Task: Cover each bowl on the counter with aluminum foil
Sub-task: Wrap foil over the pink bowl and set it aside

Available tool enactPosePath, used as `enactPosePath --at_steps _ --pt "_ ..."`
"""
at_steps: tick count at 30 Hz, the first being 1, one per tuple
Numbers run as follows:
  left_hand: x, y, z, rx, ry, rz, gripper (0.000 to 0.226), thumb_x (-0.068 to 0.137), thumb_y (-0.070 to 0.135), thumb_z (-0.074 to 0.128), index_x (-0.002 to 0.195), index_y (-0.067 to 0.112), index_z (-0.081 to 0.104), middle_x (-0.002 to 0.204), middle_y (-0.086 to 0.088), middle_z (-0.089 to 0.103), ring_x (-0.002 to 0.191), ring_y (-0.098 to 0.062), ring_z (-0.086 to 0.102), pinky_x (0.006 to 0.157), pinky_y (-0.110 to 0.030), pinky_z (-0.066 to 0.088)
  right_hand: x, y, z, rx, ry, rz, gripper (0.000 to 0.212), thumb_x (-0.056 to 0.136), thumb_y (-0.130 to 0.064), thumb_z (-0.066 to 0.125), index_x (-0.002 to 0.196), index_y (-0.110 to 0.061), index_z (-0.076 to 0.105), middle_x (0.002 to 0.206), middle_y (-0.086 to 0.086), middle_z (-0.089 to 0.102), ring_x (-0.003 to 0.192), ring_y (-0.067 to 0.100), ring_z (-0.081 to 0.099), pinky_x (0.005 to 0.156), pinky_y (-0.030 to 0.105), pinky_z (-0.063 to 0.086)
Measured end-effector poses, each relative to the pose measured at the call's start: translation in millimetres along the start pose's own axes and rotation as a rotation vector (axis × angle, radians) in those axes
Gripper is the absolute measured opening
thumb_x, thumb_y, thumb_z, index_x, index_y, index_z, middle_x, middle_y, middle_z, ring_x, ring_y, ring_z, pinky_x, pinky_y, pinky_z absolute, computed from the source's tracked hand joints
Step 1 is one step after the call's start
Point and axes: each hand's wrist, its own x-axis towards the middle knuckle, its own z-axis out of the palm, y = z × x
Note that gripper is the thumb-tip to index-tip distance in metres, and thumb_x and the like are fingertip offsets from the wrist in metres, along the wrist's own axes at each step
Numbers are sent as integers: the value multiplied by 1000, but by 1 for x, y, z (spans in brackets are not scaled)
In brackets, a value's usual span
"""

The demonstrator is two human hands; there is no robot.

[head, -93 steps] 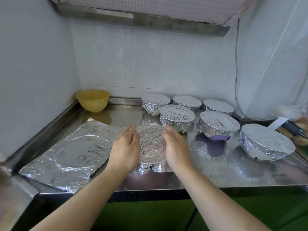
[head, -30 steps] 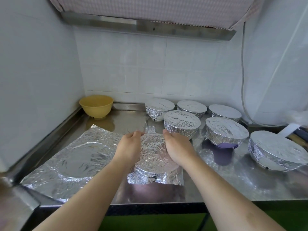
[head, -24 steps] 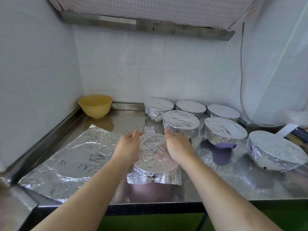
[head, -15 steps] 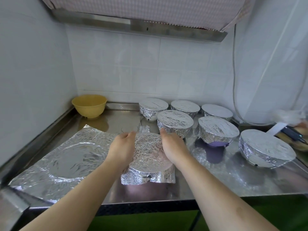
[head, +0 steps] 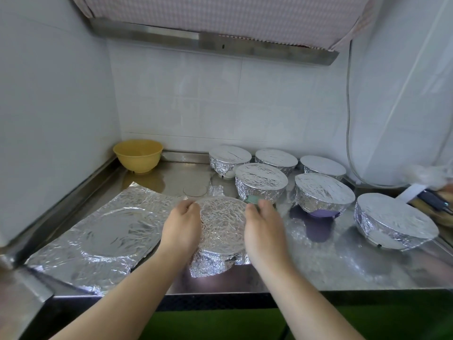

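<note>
At the front middle of the steel table (head: 331, 263), the left hand (head: 181, 229) and the right hand (head: 263, 231) cup opposite sides of one foil-wrapped bowl (head: 221, 227), fingers curled over its far rim and pressing the foil down. Loose foil bunches below the near rim, close to the table's front edge. Just left of the left hand lies a flat foil sheet (head: 98, 239) bearing a round imprint. Bare steel lies behind the bowl. Six covered bowls (head: 261, 179) stand to the right and rear, the nearest just beyond the right fingertips. An uncovered yellow bowl (head: 138, 155) sits in the rear left corner against the tiled wall (head: 220, 99).
</note>
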Motion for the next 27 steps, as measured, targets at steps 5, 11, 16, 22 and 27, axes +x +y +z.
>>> enactPosePath --at_steps 5,11,16,22,27 --pt "-12 3 4 41 65 -2 29 100 23 34 73 19 42 64 2 43 67 -26 37 63 -40 30 -8 2 17 47 27 108 52 111 -34 41 159 -14 41 161 3 44 147 23 43 117 38 33" --pt "-9 9 -11 137 -52 -14 34 106 32 34 78 17 48 73 -4 51 71 -24 48 68 -39 37 1 12 14 -6 -8 59 34 112 -30 38 125 -10 62 126 2 66 118 11 61 97 31 46" --pt "16 29 -23 408 -146 225 23 109 36 36 106 23 54 112 -11 67 104 -33 61 82 -39 44 12 2 -3 -79 -222 -41 44 115 -42 30 94 -17 60 80 2 60 64 -2 55 61 20 40" --pt "24 28 -14 611 -315 370 47 110 46 33 86 12 55 85 -10 66 86 -29 64 82 -42 52 22 -12 -11 -292 -191 -171 44 114 -45 34 127 -13 61 116 3 67 109 18 64 87 35 45" --pt "19 19 -10 606 -211 325 41 109 42 33 84 17 53 89 -4 66 81 -27 58 73 -39 46 6 -20 3 -320 -191 -114 50 115 -36 35 159 -12 37 158 5 44 143 22 43 101 28 31"
